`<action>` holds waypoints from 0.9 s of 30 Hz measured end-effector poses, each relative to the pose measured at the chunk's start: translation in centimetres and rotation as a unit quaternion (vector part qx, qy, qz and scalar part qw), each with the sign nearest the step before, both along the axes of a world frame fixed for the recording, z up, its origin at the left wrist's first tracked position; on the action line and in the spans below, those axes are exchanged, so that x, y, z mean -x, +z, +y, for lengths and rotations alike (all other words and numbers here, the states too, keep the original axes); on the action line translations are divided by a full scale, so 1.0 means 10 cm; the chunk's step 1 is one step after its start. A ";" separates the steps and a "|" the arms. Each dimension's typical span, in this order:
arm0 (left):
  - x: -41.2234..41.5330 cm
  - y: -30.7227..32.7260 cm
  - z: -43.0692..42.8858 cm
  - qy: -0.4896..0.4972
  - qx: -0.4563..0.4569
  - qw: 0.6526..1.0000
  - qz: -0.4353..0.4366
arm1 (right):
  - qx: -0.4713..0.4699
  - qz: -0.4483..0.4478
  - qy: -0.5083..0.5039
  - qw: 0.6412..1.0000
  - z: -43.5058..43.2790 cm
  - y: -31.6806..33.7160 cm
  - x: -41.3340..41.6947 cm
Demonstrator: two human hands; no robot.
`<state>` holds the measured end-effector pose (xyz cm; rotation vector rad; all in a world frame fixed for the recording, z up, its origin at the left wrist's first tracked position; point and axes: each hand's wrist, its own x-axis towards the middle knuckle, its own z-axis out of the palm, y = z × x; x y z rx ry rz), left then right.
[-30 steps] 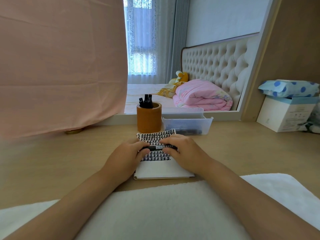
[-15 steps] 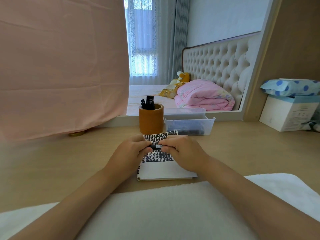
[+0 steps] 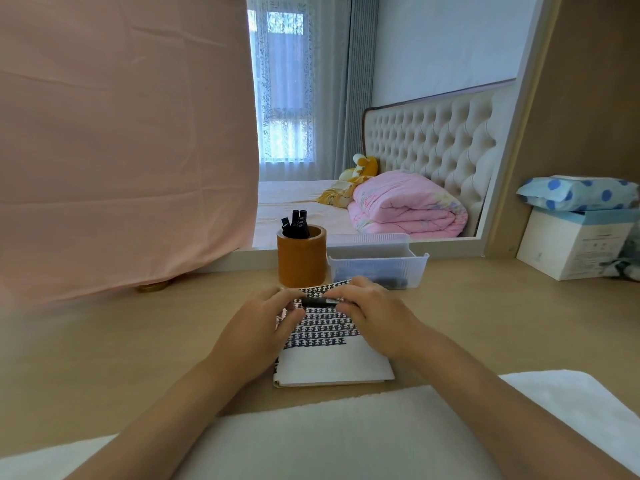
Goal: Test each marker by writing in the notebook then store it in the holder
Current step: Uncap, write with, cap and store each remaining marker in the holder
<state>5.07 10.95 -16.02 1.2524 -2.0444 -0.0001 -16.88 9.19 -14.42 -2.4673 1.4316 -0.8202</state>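
A black marker (image 3: 320, 301) lies level between my two hands, just above the open notebook (image 3: 332, 365). My left hand (image 3: 258, 327) pinches its left end and my right hand (image 3: 372, 315) pinches its right part. Whether the cap is on or off is hidden by my fingers. The notebook's white page is covered with rows of black marks in its upper part. Behind it stands a brown cylindrical holder (image 3: 301, 259) with several black markers (image 3: 296, 223) upright in it. To the holder's right sits a clear plastic tray (image 3: 377, 268) with dark markers inside.
A pink cloth (image 3: 121, 140) hangs over the left of the wooden desk (image 3: 138, 341). A mirror (image 3: 381, 116) stands behind the holder. A white box (image 3: 571, 247) with a blue dotted pack on top sits at far right. A white towel (image 3: 329, 438) lies along the near edge.
My hands first closed together over the marker, then drew slightly apart, so more of its black barrel shows between them now. Both hands have kept hold of it.
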 end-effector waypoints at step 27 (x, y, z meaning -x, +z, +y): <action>0.04 0.46 -1.89 -0.038 -0.141 0.949 0.281 | -0.082 -0.076 -0.078 0.991 -1.82 0.90 -0.43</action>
